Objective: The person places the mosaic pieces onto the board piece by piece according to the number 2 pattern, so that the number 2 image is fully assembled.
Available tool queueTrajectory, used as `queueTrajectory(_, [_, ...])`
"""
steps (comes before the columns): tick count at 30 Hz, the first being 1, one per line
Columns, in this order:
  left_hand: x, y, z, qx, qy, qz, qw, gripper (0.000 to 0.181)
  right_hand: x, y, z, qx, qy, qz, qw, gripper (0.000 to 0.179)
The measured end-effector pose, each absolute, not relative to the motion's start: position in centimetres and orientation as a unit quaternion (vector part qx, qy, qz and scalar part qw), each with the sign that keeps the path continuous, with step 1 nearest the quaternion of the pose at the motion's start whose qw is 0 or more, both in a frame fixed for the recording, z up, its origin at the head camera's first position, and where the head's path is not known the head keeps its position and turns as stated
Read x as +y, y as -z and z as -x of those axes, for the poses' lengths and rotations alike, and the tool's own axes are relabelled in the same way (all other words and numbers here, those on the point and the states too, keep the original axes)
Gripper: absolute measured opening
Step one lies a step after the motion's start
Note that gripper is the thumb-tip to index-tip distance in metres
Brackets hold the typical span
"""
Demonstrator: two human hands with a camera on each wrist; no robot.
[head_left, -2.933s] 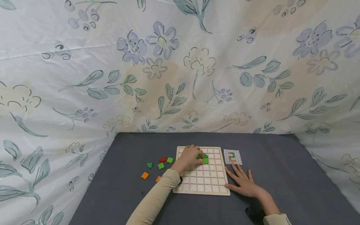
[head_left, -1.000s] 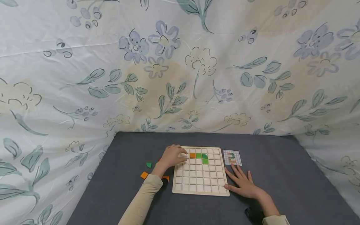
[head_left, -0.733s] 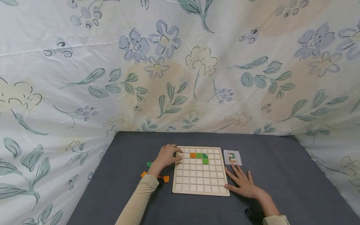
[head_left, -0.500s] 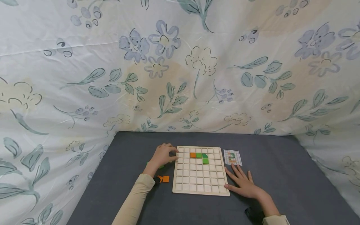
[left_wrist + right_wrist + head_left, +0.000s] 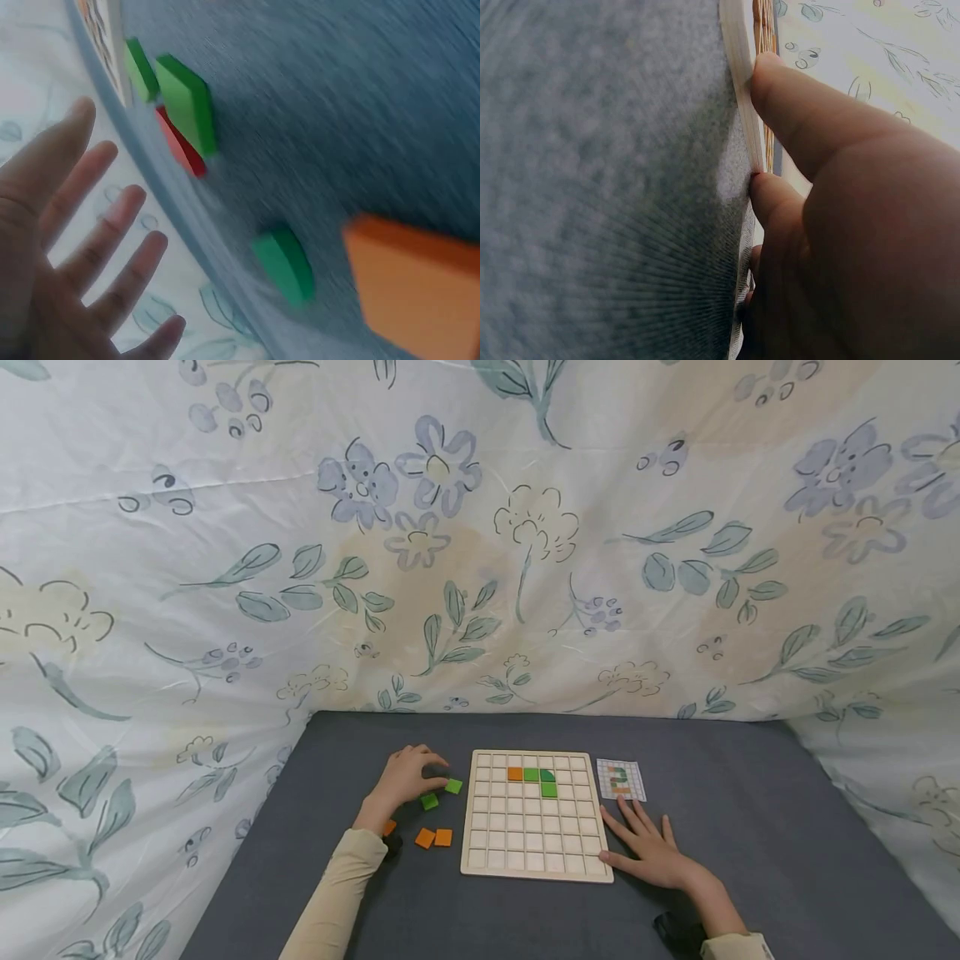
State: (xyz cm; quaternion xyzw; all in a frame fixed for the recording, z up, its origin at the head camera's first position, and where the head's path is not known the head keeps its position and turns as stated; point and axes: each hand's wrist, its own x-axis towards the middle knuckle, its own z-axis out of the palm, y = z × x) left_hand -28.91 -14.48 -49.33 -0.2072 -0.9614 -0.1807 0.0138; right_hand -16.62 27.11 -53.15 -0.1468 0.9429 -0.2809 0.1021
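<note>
My left hand (image 5: 405, 777) is over the loose tiles left of the board, fingers spread and nothing held in the left wrist view. Near its thumb lie two light green square tiles (image 5: 453, 786); a red tile (image 5: 180, 142) and a dark green rounded tile (image 5: 285, 264) show in the left wrist view. The wooden grid board (image 5: 517, 843) bears an orange square (image 5: 514, 774), two green squares (image 5: 549, 789) and a green rounded tile (image 5: 547, 775) in its upper part. My right hand (image 5: 652, 852) rests with spread fingers at the board's right edge, thumb touching it.
Orange square tiles (image 5: 443, 837) lie left of the board's lower half, one partly behind the left wrist. A small printed pattern card (image 5: 609, 768) lies right of the board, by the right fingertips. Dark grey cloth (image 5: 765, 827) covers the table; a floral curtain (image 5: 480, 568) hangs behind it.
My left hand has moved from over the board leftward to the loose tiles. An orange square now shows on the board beside the green ones. My right hand has stayed still.
</note>
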Motion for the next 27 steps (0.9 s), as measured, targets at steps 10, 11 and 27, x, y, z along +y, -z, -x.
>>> queueTrajectory(10, [-17.4,49.7,28.5,-0.97,0.159,0.183,-0.003,0.028,27.8,55.2,17.3,0.949,0.267,0.137,0.097,0.076])
queueTrajectory(11, [-17.7,49.7,28.4,-0.97,0.159,0.183,-0.004,0.027,27.8,55.3,17.4,0.949,0.267,0.137,0.095,0.076])
queueTrajectory(27, [-21.9,49.7,27.8,-0.961,0.179,0.205,-0.051,0.029,27.4,54.0,16.9,0.944,0.283,0.14,0.099,0.076])
